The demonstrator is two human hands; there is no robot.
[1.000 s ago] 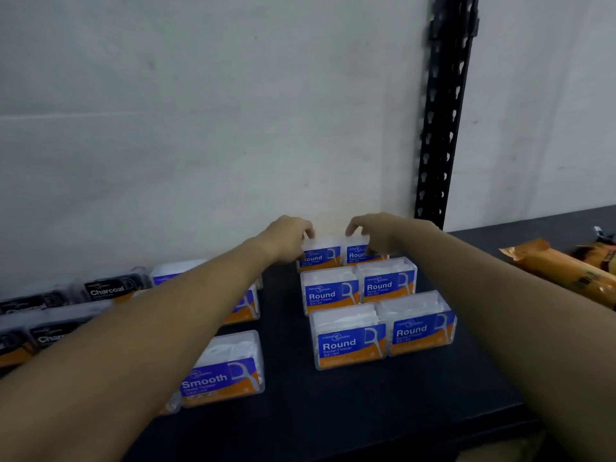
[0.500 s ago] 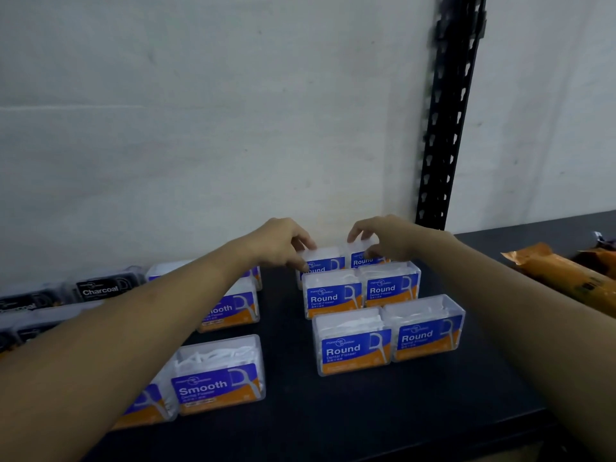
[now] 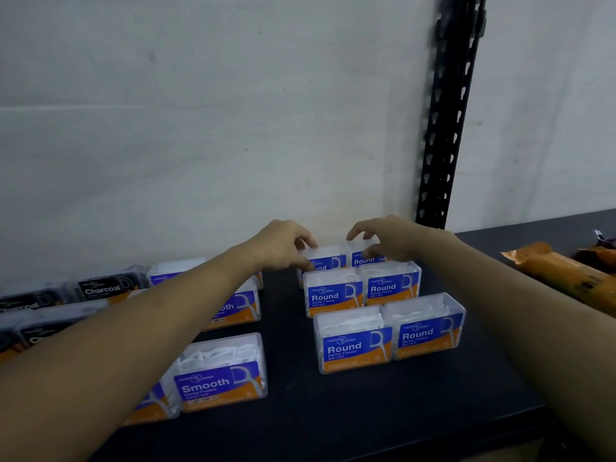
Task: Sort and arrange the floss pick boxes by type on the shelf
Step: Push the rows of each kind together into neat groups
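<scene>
Several clear "Round" floss pick boxes stand in paired rows on the dark shelf (image 3: 366,411): a front pair (image 3: 355,341) (image 3: 428,328), a middle pair (image 3: 333,293) (image 3: 391,283), and a back pair by the wall. My left hand (image 3: 283,245) pinches the back left Round box (image 3: 328,258) between thumb and fingers. My right hand (image 3: 390,238) pinches the back right Round box (image 3: 363,260) the same way. "Smooth" boxes (image 3: 220,375) stand to the left, partly behind my left forearm. Black "Charcoal" boxes (image 3: 106,285) sit at the far left.
A white wall (image 3: 233,128) runs just behind the back row. A black slotted upright (image 3: 446,128) rises right of my right hand. Orange snack packets (image 3: 563,275) lie at the far right of the shelf. The shelf's front edge crosses the bottom right.
Both hands have stayed on the back pair of Round boxes, their fingers spreading slightly over the tops. The view has tilted a little; the boxes look unmoved.
</scene>
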